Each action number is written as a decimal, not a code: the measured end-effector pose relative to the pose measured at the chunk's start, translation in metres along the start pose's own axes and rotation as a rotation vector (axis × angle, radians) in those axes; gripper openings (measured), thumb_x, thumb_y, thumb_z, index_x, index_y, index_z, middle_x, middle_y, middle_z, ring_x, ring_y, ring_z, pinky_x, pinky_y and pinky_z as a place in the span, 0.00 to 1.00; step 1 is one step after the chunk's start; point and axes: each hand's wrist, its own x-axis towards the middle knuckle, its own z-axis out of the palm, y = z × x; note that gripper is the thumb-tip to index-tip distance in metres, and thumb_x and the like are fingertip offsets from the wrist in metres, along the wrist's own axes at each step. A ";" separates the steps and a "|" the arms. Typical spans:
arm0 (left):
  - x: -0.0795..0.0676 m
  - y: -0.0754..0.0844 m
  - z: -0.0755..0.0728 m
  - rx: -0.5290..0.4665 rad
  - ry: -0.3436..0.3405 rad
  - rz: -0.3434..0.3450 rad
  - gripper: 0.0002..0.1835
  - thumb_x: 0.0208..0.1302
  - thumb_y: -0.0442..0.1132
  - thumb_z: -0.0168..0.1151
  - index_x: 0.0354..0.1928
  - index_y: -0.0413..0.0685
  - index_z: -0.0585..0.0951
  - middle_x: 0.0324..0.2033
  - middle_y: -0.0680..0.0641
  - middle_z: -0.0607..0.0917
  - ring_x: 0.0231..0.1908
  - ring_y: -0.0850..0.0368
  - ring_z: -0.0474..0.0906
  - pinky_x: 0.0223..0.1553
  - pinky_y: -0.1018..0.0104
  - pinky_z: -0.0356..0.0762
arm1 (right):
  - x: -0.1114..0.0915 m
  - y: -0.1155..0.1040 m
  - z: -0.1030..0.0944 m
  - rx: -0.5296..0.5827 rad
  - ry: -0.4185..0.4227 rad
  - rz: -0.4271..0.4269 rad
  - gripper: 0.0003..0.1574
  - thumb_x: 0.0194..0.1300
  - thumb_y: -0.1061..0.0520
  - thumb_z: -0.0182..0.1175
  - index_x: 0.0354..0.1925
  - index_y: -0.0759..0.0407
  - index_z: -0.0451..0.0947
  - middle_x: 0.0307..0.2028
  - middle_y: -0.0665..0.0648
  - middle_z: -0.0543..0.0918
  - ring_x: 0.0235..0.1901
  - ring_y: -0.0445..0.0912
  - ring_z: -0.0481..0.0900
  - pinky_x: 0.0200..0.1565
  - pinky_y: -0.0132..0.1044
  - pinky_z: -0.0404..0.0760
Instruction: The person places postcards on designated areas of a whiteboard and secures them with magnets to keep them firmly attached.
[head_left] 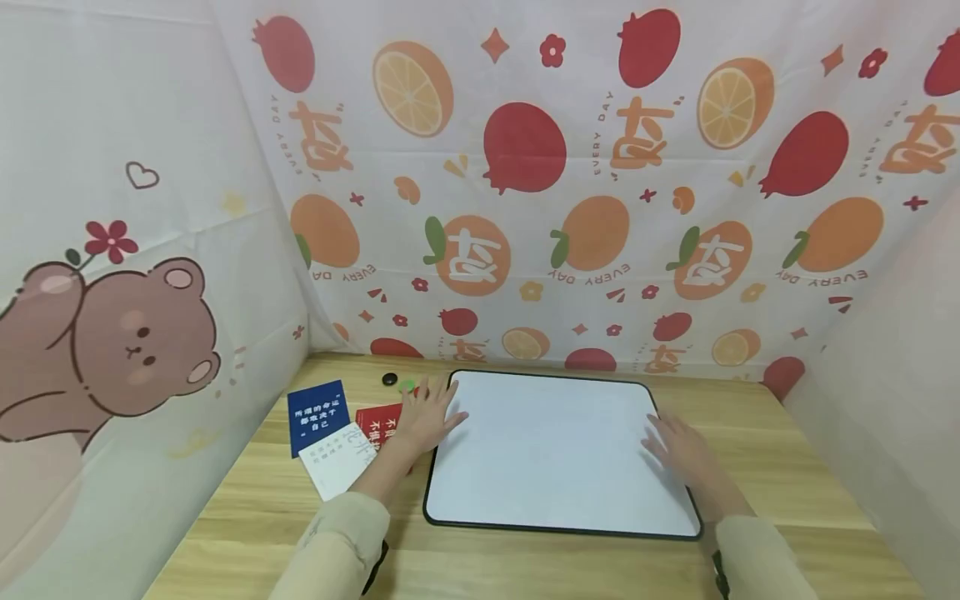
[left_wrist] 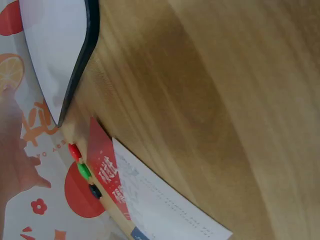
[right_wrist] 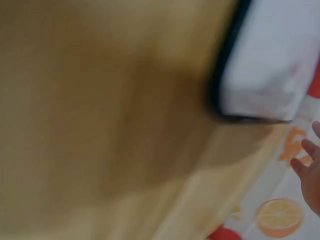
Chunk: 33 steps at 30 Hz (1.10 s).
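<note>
A whiteboard (head_left: 558, 454) with a thin black frame lies on the wooden table. My left hand (head_left: 426, 417), fingers spread, is at its left edge in the head view, overlapping the red card there. On the opposite side my right hand (head_left: 681, 450), slightly blurred, hovers around the right edge with its fingers extended. Neither hand grips anything. In the left wrist view the left hand (left_wrist: 17, 160) shows at the left border, beside the whiteboard's corner (left_wrist: 55, 60). The right hand (right_wrist: 311, 170) appears at the far right of the right wrist view, below the whiteboard (right_wrist: 265, 65).
Left of the whiteboard lie a blue card (head_left: 318, 410), a white card (head_left: 337, 462) and a red card (head_left: 375, 421), partly overlapping. Behind them sit black (head_left: 389, 379), green (head_left: 407, 386) and red (left_wrist: 74, 151) round pieces. A fruit-print curtain (head_left: 525, 250) borders the table's back.
</note>
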 end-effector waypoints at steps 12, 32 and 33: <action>-0.004 -0.002 0.006 -0.082 -0.002 -0.031 0.35 0.67 0.58 0.45 0.69 0.46 0.57 0.68 0.39 0.52 0.65 0.36 0.44 0.60 0.36 0.30 | -0.043 0.025 0.025 0.001 0.054 -0.047 0.31 0.67 0.49 0.51 0.62 0.63 0.64 0.62 0.67 0.63 0.58 0.67 0.60 0.55 0.62 0.59; -0.015 -0.031 -0.006 -0.136 0.055 -0.070 0.32 0.69 0.55 0.43 0.67 0.43 0.59 0.65 0.34 0.57 0.63 0.33 0.50 0.59 0.33 0.40 | -0.046 0.034 0.033 -0.044 0.057 -0.042 0.32 0.68 0.45 0.46 0.64 0.60 0.63 0.63 0.65 0.62 0.60 0.64 0.58 0.57 0.61 0.56; -0.015 -0.032 -0.007 -0.143 0.059 -0.074 0.32 0.69 0.54 0.44 0.67 0.42 0.60 0.65 0.34 0.57 0.63 0.33 0.50 0.59 0.34 0.40 | -0.046 0.034 0.033 -0.041 0.054 -0.041 0.32 0.68 0.45 0.46 0.64 0.60 0.63 0.63 0.65 0.62 0.60 0.64 0.58 0.57 0.61 0.56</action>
